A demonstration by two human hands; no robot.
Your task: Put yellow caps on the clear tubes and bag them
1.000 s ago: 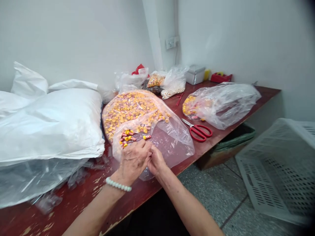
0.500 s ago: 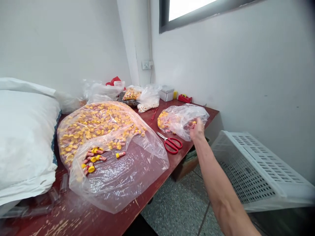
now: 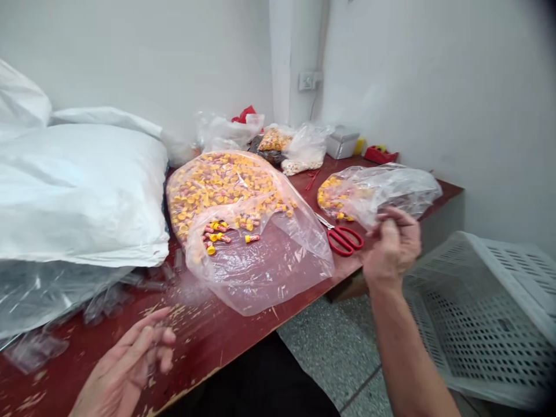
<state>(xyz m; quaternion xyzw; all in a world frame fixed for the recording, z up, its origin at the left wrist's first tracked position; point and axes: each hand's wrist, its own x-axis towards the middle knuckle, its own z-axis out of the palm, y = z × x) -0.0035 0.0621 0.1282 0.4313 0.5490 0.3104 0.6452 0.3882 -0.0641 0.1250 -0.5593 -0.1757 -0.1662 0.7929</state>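
My left hand (image 3: pixel 130 359) is above the table's front edge, its fingers curled around what looks like a small clear plastic piece, mostly hidden. My right hand (image 3: pixel 393 243) is beside the near side of a smaller clear bag (image 3: pixel 395 188) holding yellow-capped tubes. Its fingers are pinched together, and anything in them is too small to make out. Red-handled scissors (image 3: pixel 345 238) lie left of that hand. In the middle a large clear bag (image 3: pixel 278 278) spreads open, full of small yellow-capped tubes with red printed wrappers; several lie near its mouth.
A white sack (image 3: pixel 82 191) bulks at the left, with clear plastic pieces (image 3: pixel 106 304) around its base. Further back are small filled bags (image 3: pixel 275 142), a lidded box (image 3: pixel 341 142) and a red tape dispenser (image 3: pixel 381 154). A white crate (image 3: pixel 482 324) is right of the table (image 3: pixel 208 341).
My right hand has drawn back out of the smaller bag toward me. My left hand has come into view at the lower left. The view has swung left and down.
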